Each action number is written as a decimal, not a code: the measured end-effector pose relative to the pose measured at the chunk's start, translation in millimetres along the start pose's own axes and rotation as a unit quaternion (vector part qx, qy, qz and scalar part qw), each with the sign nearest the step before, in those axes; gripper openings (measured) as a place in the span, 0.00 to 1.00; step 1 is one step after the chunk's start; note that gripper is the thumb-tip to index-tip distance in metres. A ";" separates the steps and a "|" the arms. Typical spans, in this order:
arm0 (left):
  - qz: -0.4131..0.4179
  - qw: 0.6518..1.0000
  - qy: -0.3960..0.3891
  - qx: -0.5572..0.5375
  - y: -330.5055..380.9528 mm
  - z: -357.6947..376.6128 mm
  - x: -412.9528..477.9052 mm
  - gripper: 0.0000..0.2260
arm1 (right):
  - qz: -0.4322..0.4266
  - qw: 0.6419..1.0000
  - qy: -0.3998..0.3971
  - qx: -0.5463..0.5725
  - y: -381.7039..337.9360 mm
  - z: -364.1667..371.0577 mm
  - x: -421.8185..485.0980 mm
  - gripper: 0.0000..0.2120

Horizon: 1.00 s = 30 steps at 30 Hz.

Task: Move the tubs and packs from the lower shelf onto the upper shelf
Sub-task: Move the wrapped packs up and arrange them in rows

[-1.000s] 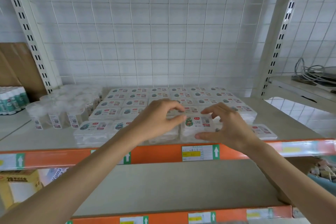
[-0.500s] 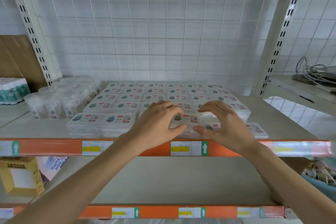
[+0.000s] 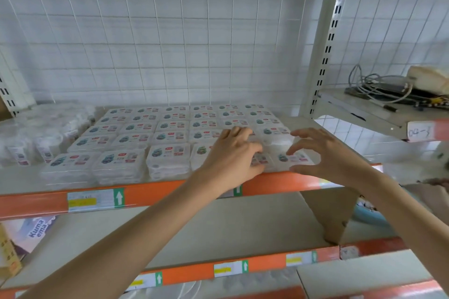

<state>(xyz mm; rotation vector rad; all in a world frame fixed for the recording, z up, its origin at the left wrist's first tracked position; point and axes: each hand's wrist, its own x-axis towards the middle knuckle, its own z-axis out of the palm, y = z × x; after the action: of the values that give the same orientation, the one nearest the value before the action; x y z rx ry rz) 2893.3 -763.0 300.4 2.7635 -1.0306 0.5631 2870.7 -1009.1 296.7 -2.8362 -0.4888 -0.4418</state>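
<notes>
Flat clear packs (image 3: 167, 153) with green and red labels cover the upper shelf (image 3: 158, 193) in rows, several stacked. Clear round tubs (image 3: 43, 138) stand at its left end. My left hand (image 3: 233, 155) lies on top of the front packs right of the middle, fingers pressing down on one pack (image 3: 261, 160). Just to the right, my right hand (image 3: 328, 153) is spread, its fingertips touching the front right pack (image 3: 295, 158) and its thumb at that pack's front edge. The lower shelf (image 3: 218, 223) below my arms shows bare board.
A white upright post (image 3: 323, 56) bounds the shelf on the right. Beyond it a side shelf holds cables (image 3: 379, 87). A cardboard piece (image 3: 328, 216) stands on the lower shelf at right. Boxes (image 3: 9, 247) sit at its far left. Wire mesh backs the shelving.
Both hands moved right along the upper shelf's front edge with the packs they held. The packs now lie at the front right, and my right hand's fingers have spread apart.
</notes>
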 end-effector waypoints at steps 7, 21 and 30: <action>-0.027 0.999 -0.026 0.028 1.0 9.3 7.7 0.22 | -0.047 0.997 -0.040 0.037 18.9 7.1 12.4 0.12; -0.063 0.992 -0.060 0.093 5.8 6.8 20.1 0.29 | -0.128 0.985 -0.039 0.105 37.7 18.3 45.5 0.34; -0.074 0.989 -0.116 0.062 6.6 0.2 24.5 0.35 | -0.118 0.991 -0.056 0.034 30.8 12.4 47.4 0.32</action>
<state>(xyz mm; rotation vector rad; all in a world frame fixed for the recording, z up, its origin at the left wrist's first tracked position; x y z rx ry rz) 2906.1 -782.9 309.9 3.0399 -0.8465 0.3001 2927.4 -1020.3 295.6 -2.7582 -0.8510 -0.3019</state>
